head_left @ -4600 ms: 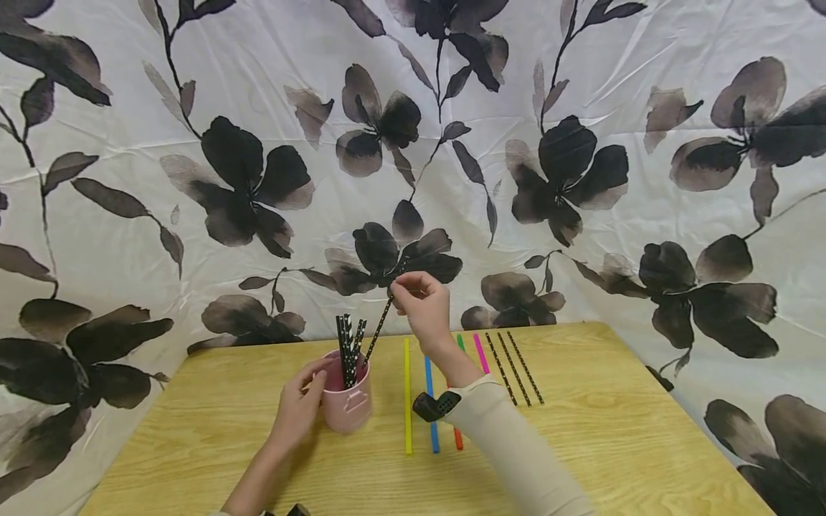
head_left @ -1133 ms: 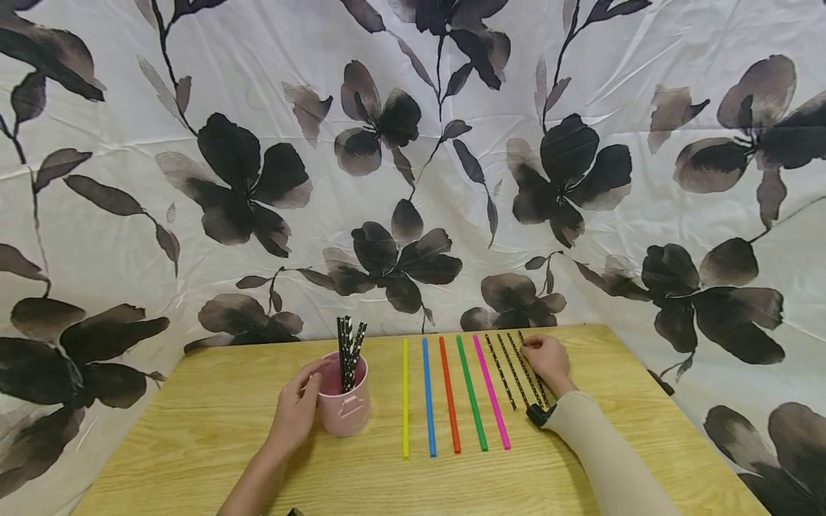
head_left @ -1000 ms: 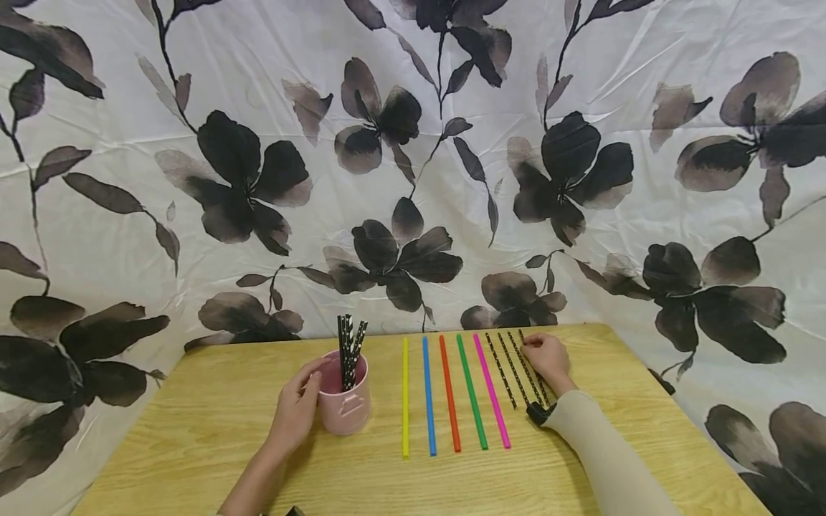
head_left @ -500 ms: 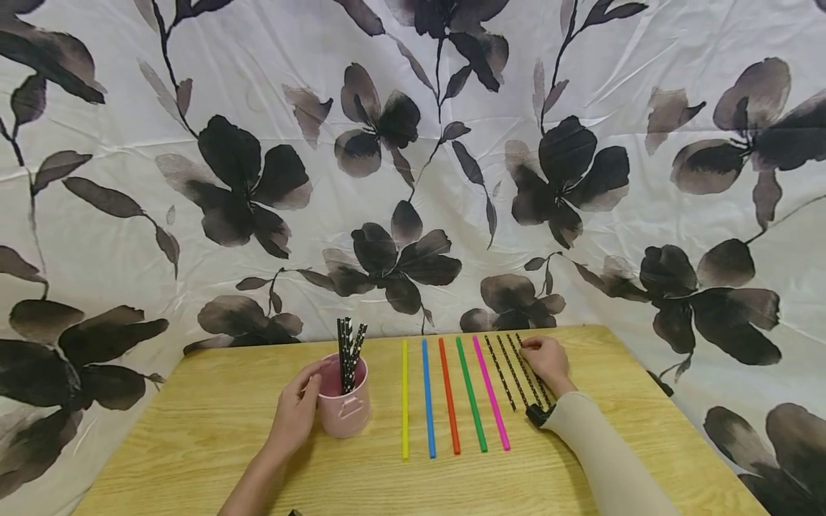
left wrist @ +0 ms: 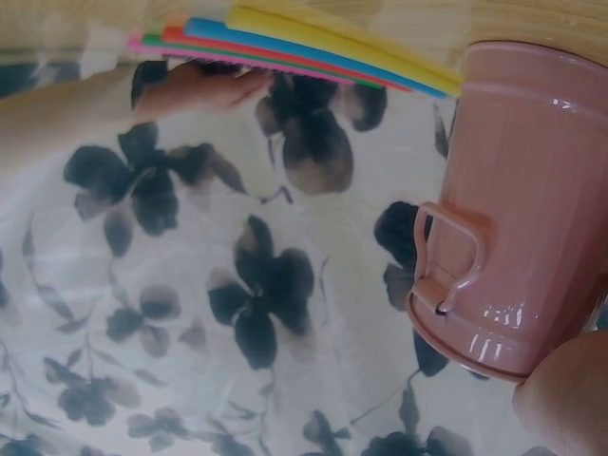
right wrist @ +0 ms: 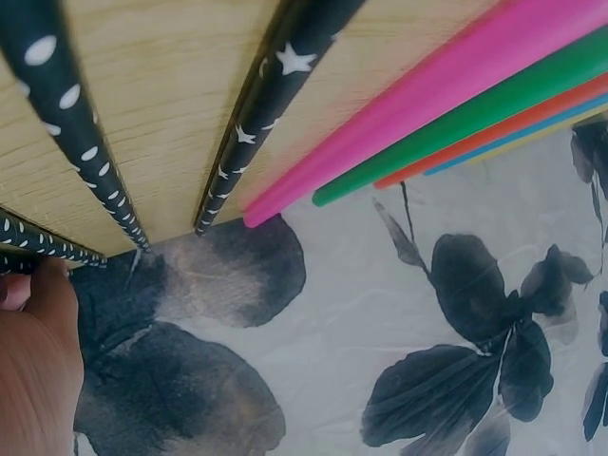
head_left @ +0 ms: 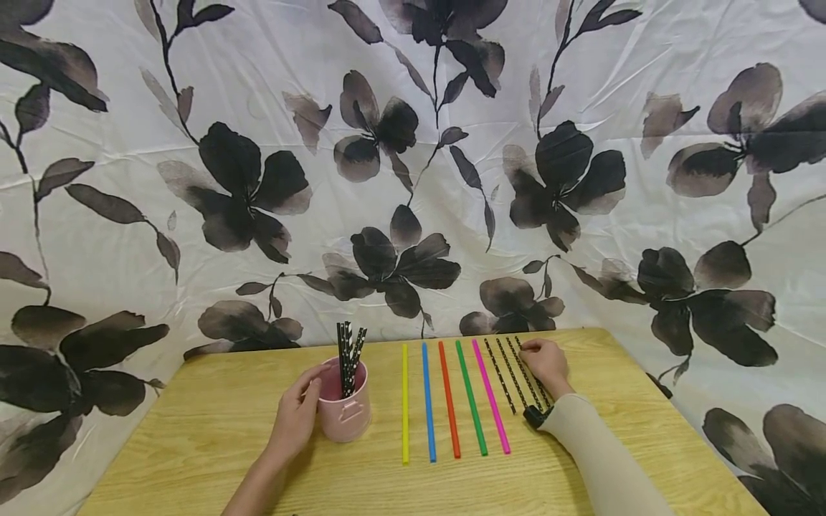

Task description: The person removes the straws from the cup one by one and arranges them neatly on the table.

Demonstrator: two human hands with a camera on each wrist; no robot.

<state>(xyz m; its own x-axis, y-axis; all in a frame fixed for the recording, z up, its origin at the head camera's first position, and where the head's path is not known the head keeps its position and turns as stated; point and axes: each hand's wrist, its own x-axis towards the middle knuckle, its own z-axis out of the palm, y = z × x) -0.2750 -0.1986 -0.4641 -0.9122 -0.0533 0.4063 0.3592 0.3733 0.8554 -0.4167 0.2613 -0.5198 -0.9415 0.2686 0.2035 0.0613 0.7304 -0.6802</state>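
My left hand (head_left: 297, 412) holds a pink metal cup (head_left: 346, 419) at its left side, fingers along the rim. Black straws with white patterns (head_left: 349, 358) stand in the cup. In the left wrist view, the cup (left wrist: 527, 209) shows a small handle, and a bit of my hand (left wrist: 570, 394) lies at its rim. On the right, my right hand (head_left: 547, 364) pinches the upper part of the rightmost black patterned straw (head_left: 546, 398), lying on the table and partly covered. Beside it lie more, including a dotted straw (right wrist: 81, 142) and a star-patterned straw (right wrist: 271, 104).
Left of the patterned straws, plain straws lie in a row on the wooden table (head_left: 213, 416): yellow (head_left: 405, 405), blue (head_left: 429, 401), red (head_left: 449, 401), green (head_left: 472, 398) and pink (head_left: 492, 398). Behind the table hangs a white floral cloth (head_left: 452, 215).
My right hand has gone from drawing a patterned straw out of the cup to the row's right end, where that straw now lies. Over the last second both hands stay in place.
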